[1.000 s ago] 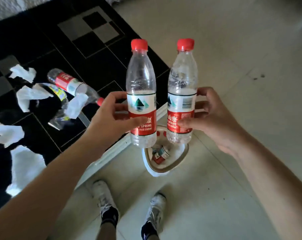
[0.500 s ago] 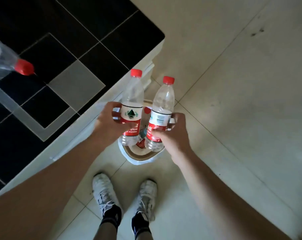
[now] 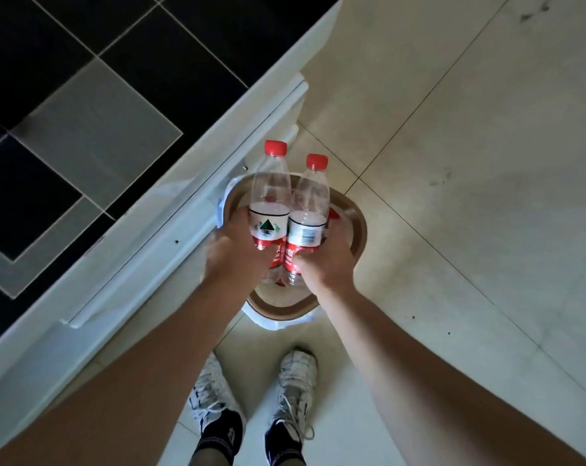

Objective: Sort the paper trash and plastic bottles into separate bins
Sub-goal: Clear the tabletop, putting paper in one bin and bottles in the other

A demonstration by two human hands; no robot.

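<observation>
I've lowered both bottles over the bin (image 3: 359, 230): left grip (image 3: 234, 253) holds one bottle (image 3: 270, 200), right grip (image 3: 328, 260) the other bottle (image 3: 310, 210), ready to drop.

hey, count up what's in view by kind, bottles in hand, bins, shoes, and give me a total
Plastic bottles in hand: 2, the left bottle in the left hand, the right bottle in the right hand
Bins: 1, the bin
Shoes: 2, left shoe, right shoe
Total: 5
</observation>
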